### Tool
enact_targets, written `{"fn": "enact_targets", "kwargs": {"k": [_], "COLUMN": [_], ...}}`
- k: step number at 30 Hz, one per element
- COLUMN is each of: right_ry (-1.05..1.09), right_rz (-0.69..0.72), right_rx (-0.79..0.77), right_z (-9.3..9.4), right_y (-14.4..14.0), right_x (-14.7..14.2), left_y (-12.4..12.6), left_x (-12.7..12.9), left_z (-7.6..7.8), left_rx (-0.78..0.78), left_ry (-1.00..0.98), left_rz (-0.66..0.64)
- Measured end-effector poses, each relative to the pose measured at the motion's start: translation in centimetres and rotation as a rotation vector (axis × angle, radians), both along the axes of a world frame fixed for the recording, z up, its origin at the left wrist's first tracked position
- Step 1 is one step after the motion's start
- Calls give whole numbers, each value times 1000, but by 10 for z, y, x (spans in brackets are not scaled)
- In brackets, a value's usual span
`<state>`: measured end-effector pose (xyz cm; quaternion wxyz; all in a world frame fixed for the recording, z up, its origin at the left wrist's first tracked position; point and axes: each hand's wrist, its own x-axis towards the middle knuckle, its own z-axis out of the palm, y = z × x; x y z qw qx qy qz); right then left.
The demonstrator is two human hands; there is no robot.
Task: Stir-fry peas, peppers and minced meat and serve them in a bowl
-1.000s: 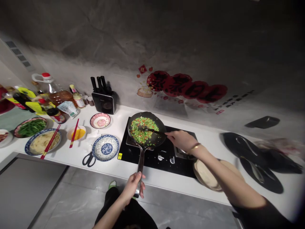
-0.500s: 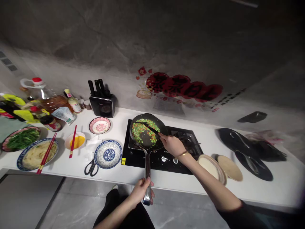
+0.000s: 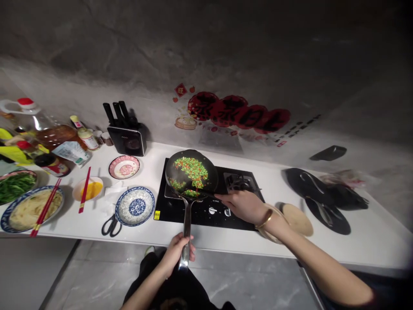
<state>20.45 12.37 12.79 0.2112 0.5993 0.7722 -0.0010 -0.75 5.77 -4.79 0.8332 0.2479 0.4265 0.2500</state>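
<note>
My left hand (image 3: pixel 177 252) is wrapped round the long metal handle of a dark frying pan (image 3: pixel 210 173), which sits on the left burner of a black gas hob (image 3: pixel 193 217). Diced green and orange vegetables (image 3: pixel 193 167) lie in the pan, heaped toward the far and right side, with smaller patches near the front. In my right hand (image 3: pixel 240 207) is a black spatula (image 3: pixel 208 193), held over the pan's near right edge. Its blade is low in the pan by the front patch of vegetables and is hard to make out.
Left of the hob stand a blue-patterned plate (image 3: pixel 124 206), a pink plate (image 3: pixel 114 168), scissors (image 3: pixel 111 226), a bowl of beaten egg (image 3: pixel 93 189), a noodle dish (image 3: pixel 32 211) and a knife block (image 3: pixel 127 140). Pan lids (image 3: pixel 332 219) and a tan round lid (image 3: pixel 298 219) lie right.
My right hand has drawn the spatula from the pan's far left toward its near edge. Vegetables have shifted, baring the pan's middle left. The whole view has swung slightly right.
</note>
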Motion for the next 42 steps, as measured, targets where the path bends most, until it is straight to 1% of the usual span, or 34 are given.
{"fn": "enact_targets", "kwargs": {"k": [2, 5, 7, 9, 11, 13, 15, 16, 17, 18, 19, 21, 23, 25, 27, 29, 30, 32, 34, 36, 37, 38, 40, 42], "right_ry": [-37, -60, -41, 9, 92, 163, 165, 143, 114, 88, 69, 56, 63, 71, 61, 38, 32, 42, 62, 65, 57, 42, 0, -28], "right_rz": [-3, -71, -136, -192, -219, -222, -222, -218, -216, -215, -213, -210, -221, -241, -268, -288, -296, -290, -228, -118, -68, -31, -10, -54], "right_rx": [45, 103, 106, 77, 40, 23, 4, -20, -49, -69, -74, -26, 63, 120, 142, 124, 103, 51, -13, -58, -57, -37, 48, 103], "right_z": [-18, -45, -52, -45, -25, 1, 23, 30, 33, 32, 27, 7, -17, -37, -47, -45, -39, -20, 2, 15, 16, 12, -5, -26], "right_y": [9, 34, 49, 56, 53, 42, 28, 20, 14, 8, 5, 4, 13, 28, 44, 53, 54, 49, 41, 36, 36, 38, 46, 56], "right_x": [-6, -11, -6, 8, 27, 47, 60, 63, 63, 62, 59, 49, 38, 28, 22, 21, 22, 29, 36, 38, 35, 30, 15, 0], "left_y": [-1, -5, -9, -13, -17, -19, -20, -21, -20, -20, -20, -19, -18, -17, -16, -16, -16, -16, -16, -17, -17, -16, -16, -15], "left_x": [5, 13, 19, 25, 32, 37, 41, 42, 42, 42, 42, 41, 40, 39, 39, 38, 38, 38, 37, 37, 37, 37, 36, 36], "left_z": [3, 3, 0, -4, -7, -8, -7, -7, -6, -5, -5, -4, -3, -3, -2, -2, -2, -3, -4, -5, -5, -5, -5, -5], "left_rx": [-8, 13, 30, 43, 52, 52, 49, 49, 49, 46, 42, 34, 27, 23, 18, 17, 17, 18, 17, 17, 16, 15, 17, 22], "left_ry": [7, 89, 149, 181, 189, 188, 181, 176, 172, 167, 164, 157, 150, 145, 142, 137, 133, 124, 113, 101, 97, 93, 89, 90], "left_rz": [61, 84, 109, 139, 159, 170, 172, 170, 167, 164, 162, 159, 157, 149, 138, 134, 134, 135, 133, 130, 129, 128, 127, 127]}}
